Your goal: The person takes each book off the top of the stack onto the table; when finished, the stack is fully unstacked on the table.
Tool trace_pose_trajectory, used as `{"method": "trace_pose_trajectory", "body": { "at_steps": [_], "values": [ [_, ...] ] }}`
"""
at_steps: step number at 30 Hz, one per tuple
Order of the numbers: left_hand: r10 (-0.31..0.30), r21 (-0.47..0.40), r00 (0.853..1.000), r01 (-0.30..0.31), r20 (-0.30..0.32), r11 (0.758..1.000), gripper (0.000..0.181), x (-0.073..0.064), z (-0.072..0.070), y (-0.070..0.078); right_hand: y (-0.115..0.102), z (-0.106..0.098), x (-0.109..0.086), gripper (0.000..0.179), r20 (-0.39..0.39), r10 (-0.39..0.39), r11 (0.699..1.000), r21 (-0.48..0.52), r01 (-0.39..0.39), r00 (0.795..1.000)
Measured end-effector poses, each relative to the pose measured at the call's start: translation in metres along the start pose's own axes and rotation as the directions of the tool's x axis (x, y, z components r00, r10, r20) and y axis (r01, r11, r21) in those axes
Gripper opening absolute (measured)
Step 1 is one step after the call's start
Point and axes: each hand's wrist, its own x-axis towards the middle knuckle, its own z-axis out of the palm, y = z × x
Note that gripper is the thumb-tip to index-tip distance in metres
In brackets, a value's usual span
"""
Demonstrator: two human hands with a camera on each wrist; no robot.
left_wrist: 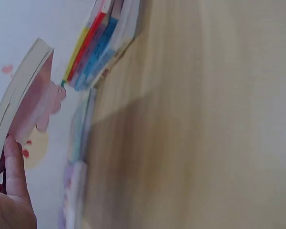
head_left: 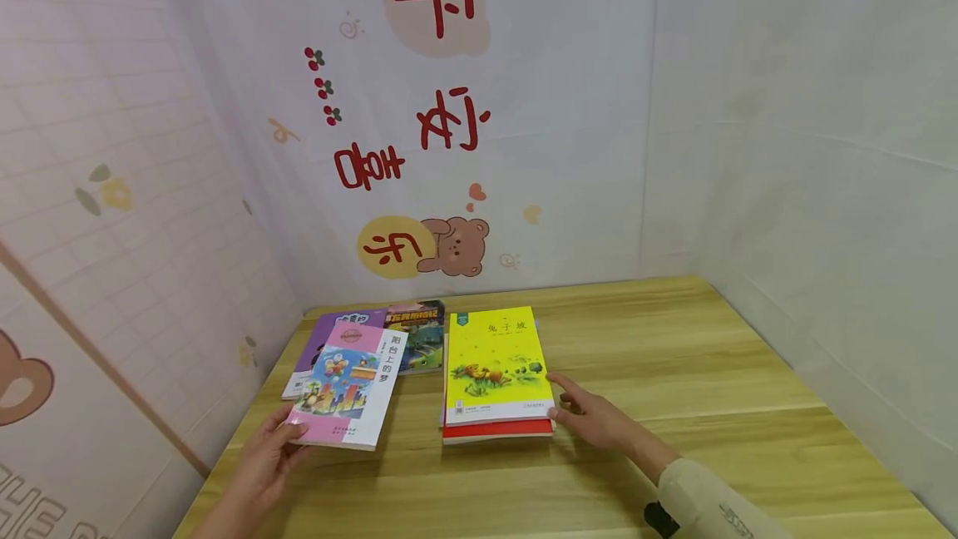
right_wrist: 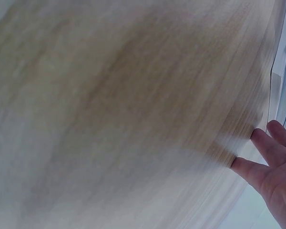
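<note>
Two groups of books are seen on the wood-grained surface (head_left: 651,356), with one more book raised above it. By the left hand (head_left: 268,456), the pink-and-white book (head_left: 348,385) is held up near the surface's left edge; its near left corner is pinched, with the thumb laid on the cover and the other fingers underneath. Beyond it, towards the far left corner, the purple book (head_left: 316,348) is partly covered from view, and beside that a dark, green-patterned book (head_left: 425,339) is laid close to the far edge. Near the middle of the far edge, the yellow book (head_left: 497,364) is stacked on a red book (head_left: 497,429), whose near strip is left exposed. The right hand (head_left: 599,418) is placed at the stack's right side, its fingers spread; whether the books are actually touched cannot be told from the blurred right wrist view.
</note>
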Motion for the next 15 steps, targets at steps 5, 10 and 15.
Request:
{"method": "trace_pose_trajectory", "body": {
  "at_steps": [5, 10, 15],
  "values": [
    [-0.102, 0.032, 0.994, 0.103, -0.049, 0.994, 0.050, -0.011, -0.032, -0.011, -0.001, 0.001, 0.001, 0.062, 0.002, 0.004, 1.000, 0.003, -0.004, 1.000],
    [-0.176, 0.035, 0.982, 0.178, -0.066, 0.983, 0.063, -0.018, -0.057, -0.019, 0.003, 0.000, 0.002, 0.063, -0.004, 0.021, 1.000, -0.007, -0.021, 1.000],
    [-0.246, 0.047, 0.966, 0.250, -0.084, 0.967, 0.062, -0.020, -0.076, -0.024, 0.006, -0.001, 0.003, 0.062, -0.009, 0.031, 0.999, -0.007, -0.031, 0.999]
  ]
}}
